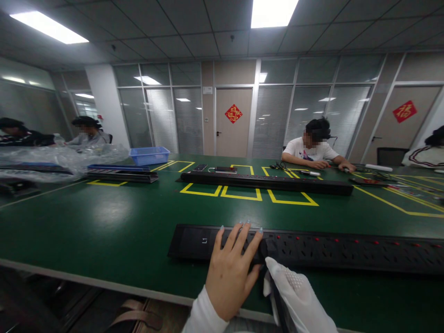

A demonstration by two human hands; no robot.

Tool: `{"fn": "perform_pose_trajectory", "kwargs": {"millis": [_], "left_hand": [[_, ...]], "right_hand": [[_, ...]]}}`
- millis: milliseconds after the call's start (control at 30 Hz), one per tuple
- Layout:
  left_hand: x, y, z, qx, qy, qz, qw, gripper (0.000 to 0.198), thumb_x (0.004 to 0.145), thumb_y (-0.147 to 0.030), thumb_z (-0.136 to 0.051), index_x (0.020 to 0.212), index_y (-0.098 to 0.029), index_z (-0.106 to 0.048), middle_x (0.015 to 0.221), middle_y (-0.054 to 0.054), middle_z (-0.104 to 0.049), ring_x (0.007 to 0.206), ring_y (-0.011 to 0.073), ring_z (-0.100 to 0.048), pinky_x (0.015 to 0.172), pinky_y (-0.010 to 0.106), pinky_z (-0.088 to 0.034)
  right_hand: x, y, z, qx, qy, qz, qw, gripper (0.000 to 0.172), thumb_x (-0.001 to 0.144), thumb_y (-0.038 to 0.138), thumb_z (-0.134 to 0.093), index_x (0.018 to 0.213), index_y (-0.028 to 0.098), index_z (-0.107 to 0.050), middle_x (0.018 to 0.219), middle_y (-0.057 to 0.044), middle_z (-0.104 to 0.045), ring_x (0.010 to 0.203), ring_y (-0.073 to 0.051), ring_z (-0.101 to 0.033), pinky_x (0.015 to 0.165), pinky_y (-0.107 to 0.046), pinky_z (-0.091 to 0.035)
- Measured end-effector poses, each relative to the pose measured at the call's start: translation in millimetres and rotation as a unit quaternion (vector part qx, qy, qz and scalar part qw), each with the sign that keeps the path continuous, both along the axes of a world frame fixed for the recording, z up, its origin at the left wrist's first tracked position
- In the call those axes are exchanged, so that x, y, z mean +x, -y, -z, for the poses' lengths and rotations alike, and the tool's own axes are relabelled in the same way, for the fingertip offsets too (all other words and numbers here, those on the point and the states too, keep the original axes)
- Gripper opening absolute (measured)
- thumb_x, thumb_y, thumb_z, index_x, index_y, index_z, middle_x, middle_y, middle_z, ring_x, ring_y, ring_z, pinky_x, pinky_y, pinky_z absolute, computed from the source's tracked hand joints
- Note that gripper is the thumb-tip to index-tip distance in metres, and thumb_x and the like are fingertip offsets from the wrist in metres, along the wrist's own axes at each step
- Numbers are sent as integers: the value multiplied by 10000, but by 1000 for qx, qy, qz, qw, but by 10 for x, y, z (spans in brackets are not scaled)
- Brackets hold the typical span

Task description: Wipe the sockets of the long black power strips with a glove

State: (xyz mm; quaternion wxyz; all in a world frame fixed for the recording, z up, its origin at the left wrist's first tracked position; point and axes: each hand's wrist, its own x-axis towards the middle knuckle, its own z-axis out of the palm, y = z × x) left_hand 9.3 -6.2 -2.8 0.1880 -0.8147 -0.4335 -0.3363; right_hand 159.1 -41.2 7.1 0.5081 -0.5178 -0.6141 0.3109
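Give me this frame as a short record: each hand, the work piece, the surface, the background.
Left hand: bare, fingers spread on the near power strip
Right hand: white-gloved, gripping a black item against the strip; exact type unclear
Near power strip: black, marked L1 at its left end, row of red dots along the sockets
Surface: green table with yellow tape outlines
Beyond: second black strip, blue basket, clear plastic wrap

A: Surface?
B: Green table (114,231), yellow tape outlines (294,202) beyond the L1 power strip (312,249).
A: On it?
B: That strip; second black strip (267,183) behind it; blue bin (149,157), clear plastic sheeting (69,156) farther back, left of it.
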Motion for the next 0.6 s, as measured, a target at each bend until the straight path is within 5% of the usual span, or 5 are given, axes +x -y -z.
{"fn": "perform_pose_trajectory", "kwargs": {"millis": [600], "left_hand": [[-2, 4, -13, 16, -6, -5, 1000, 531, 911, -456, -522, 1418, -349, -404, 1441, -6, -486, 1311, 224, -433, 1125, 464, -238]], "right_hand": [[17, -3, 5, 7, 2, -11, 1000, 712, 829, 785, -402, 465, 208, -603, 540, -75, -652, 545, -193, -626, 654, -279, -527]]}}
